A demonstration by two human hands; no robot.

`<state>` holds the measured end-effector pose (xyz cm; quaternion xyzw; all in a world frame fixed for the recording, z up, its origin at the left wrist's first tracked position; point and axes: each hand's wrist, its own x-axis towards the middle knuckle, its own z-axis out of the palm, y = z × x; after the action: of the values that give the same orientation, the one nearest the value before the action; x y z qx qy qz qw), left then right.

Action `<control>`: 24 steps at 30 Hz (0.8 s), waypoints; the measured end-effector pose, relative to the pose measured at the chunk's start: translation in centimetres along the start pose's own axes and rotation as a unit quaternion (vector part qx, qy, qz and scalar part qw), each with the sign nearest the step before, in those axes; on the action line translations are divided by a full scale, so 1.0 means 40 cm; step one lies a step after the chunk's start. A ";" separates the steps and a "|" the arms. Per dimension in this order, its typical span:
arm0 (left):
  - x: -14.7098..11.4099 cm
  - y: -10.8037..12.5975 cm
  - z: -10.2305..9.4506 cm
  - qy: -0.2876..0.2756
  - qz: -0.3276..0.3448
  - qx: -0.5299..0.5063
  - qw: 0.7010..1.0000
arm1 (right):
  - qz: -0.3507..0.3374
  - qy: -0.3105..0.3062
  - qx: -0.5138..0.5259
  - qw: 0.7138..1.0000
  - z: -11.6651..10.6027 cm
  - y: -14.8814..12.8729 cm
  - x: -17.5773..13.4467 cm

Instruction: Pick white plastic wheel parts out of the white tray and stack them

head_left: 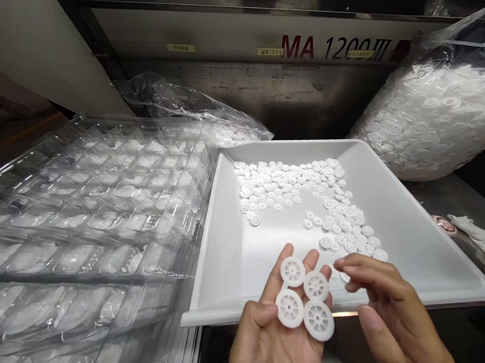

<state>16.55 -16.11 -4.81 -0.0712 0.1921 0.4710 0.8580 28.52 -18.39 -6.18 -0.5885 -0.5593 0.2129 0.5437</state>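
Note:
Several white plastic wheels (292,271) with spokes lie face up on the palm and fingers of my left hand (275,330), the thumb resting against the lower left one. To its right hovers my right hand (389,310), fingers and thumb apart, with nothing visible between them. Its fingertips are over the front edge of a white tray (226,244). Many small white wheels (288,180) are spread across the back of this tray and down its right side. A few of them lie just beyond my right fingertips, partly hidden.
Stacked clear blister trays (73,217) with filled pockets stand left of the white tray. Behind them lies a clear plastic bag (194,107) of white parts. A large bag full of white wheels (439,115) sits at right, near a white glove (484,241).

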 end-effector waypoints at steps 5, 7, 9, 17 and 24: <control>-0.004 0.001 0.015 0.015 -0.005 -0.023 1.000 | -0.001 -0.015 0.015 1.000 0.015 0.000 -0.004; -0.004 0.002 0.020 0.019 -0.005 -0.031 0.999 | -0.001 -0.021 0.021 1.000 0.012 0.003 -0.005; -0.004 0.002 0.022 0.020 -0.005 -0.034 0.999 | -0.001 -0.029 0.035 0.999 0.006 0.008 -0.005; -0.010 0.002 0.010 0.001 -0.008 -0.024 1.000 | 0.002 -0.057 0.089 0.994 -0.004 0.027 -0.011; 0.000 0.010 -0.017 -0.073 -0.045 -0.040 0.996 | 0.081 -0.081 0.151 0.982 0.029 0.020 -0.026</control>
<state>16.03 -16.08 -5.41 -0.0798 0.1066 0.4433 0.8864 27.58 -18.70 -7.62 -0.5236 -0.5129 0.3852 0.5606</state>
